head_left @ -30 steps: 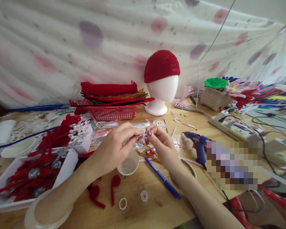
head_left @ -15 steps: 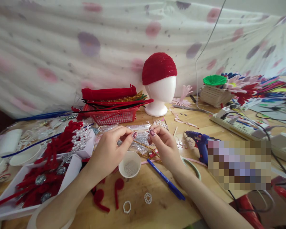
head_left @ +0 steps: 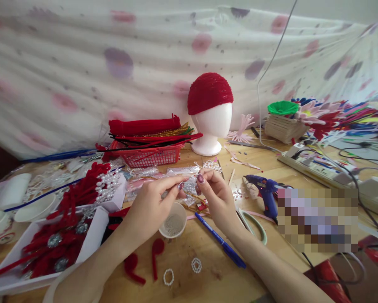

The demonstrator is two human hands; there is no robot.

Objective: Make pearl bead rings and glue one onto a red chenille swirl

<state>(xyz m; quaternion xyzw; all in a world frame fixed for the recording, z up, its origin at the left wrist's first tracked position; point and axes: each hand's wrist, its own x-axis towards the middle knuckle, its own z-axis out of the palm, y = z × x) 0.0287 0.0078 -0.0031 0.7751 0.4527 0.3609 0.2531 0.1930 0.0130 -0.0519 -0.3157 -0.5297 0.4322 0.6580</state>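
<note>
My left hand and my right hand meet above a small white cup of pearl beads. Both pinch thumb against forefinger, fingertips almost touching, on something too small and fine to make out. A blue pen lies on the wooden table just below my right wrist. Two small pearl rings and red pipe-cleaner loops lie on the table in front of me.
A white tray of red pipe-cleaner pieces with pearls sits left. A red basket of pipe cleaners and a foam head with a red cap stand behind. A blue glue gun, scissors and a power strip with cables lie right.
My two hands have drawn together again after being slightly apart half a second ago; the fingertips now nearly touch above the cup.
</note>
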